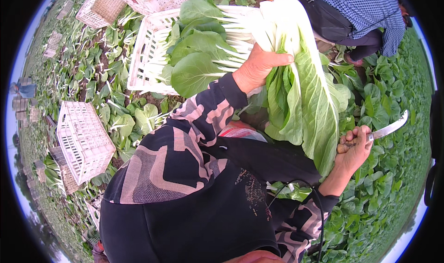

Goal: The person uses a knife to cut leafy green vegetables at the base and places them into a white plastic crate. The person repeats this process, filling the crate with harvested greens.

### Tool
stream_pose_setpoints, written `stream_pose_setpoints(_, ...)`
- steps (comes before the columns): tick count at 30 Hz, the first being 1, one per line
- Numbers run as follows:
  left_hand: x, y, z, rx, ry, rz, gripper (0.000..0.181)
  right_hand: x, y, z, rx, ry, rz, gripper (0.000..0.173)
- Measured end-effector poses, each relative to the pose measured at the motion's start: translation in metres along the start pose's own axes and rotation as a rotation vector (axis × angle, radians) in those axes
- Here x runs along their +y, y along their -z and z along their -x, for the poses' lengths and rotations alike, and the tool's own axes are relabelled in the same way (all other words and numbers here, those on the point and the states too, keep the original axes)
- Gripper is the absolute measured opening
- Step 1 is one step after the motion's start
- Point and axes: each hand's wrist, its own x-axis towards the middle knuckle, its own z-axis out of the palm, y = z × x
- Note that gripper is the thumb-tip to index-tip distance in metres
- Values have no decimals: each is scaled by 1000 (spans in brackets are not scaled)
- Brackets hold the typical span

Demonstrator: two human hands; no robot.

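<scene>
My left hand (pixel 260 67) is closed around a big leafy bok choy (pixel 314 89), with its white base up and green leaves hanging down. In my right hand (pixel 355 152) is a knife with a wooden handle and a curved blade (pixel 392 126), which points up and to the right, away from the plant. The leaf tips of the bok choy hang close to my right wrist. Just beyond my left forearm, a white plastic crate (pixel 137 68) holds several bok choy (pixel 204 51) lying on their sides, partly covered by the held plant.
A co-worker (pixel 360 16) in a checked shirt bends at the upper right. Uncut green plants (pixel 385 179) fill the right side. Cut leaves (pixel 118 120) litter the soil on the left, where another plastic crate (pixel 86 138) stands. More crates (pixel 100 6) are at the top left.
</scene>
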Motion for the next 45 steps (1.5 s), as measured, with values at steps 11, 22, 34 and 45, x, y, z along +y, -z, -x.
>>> stream_pose_setpoints(11, 140, 60, -5, 99, -316, 178, 44, 31, 0, -3, -58, -111, -189, 5)
stream_pose_setpoints(22, 244, 118, 17, 100, -670, -48, 39, 85, -35, 4, -107, -364, -206, 5)
stream_pose_setpoints(34, 232, 93, -4, 135, -638, -179, 37, 100, -19, 9, -86, -455, -188, 7)
stream_pose_setpoints(45, 154, 34, -42, 143, -1217, -1975, 59, 100, -19, 7, -46, -468, -115, 7)
